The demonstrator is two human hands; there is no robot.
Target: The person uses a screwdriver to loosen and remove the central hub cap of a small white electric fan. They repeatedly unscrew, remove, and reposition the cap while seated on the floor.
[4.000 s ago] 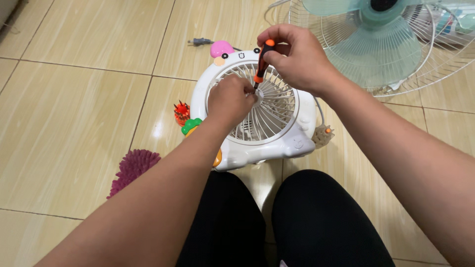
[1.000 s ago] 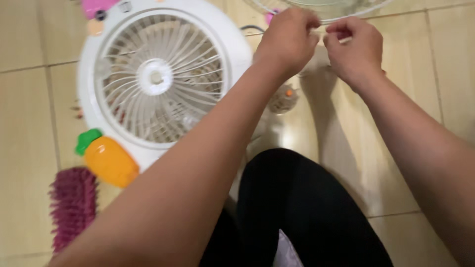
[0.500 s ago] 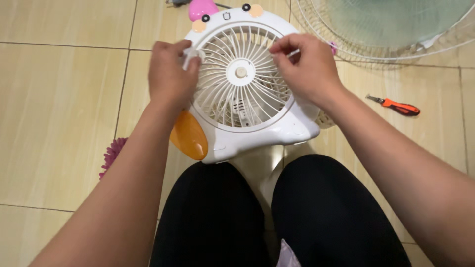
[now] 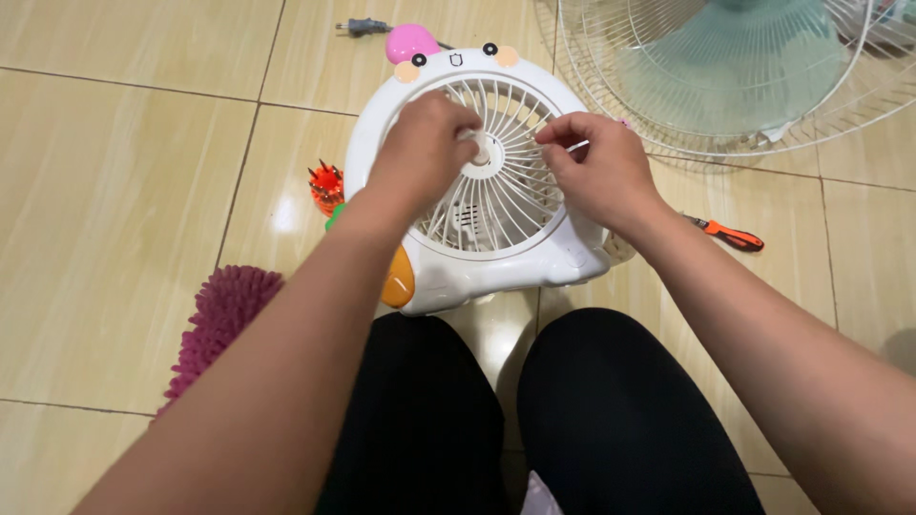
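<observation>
A small white fan (image 4: 448, 272) with a cartoon face, a pink ear and an orange carrot-shaped part lies flat on the tiled floor in front of my knees. My left hand (image 4: 420, 153) rests on its round front grille (image 4: 487, 205), fingertips pinched by the white centre hub (image 4: 489, 153). Just right of the hub, my right hand (image 4: 592, 172) pinches a thin rib of the grille. An orange-handled screwdriver (image 4: 730, 234) lies on the floor to the right, apart from both hands.
A large wire fan guard with pale green blades (image 4: 725, 67) lies at the top right. A purple fluffy mop head (image 4: 224, 319) sits at the left. A red spiky object (image 4: 324, 181) is left of the fan. A power plug (image 4: 363, 27) lies behind it.
My left hand has moved from the grille's left rim to its centre hub. The right hand stays on the grille. The view has shifted slightly, showing more floor at left.
</observation>
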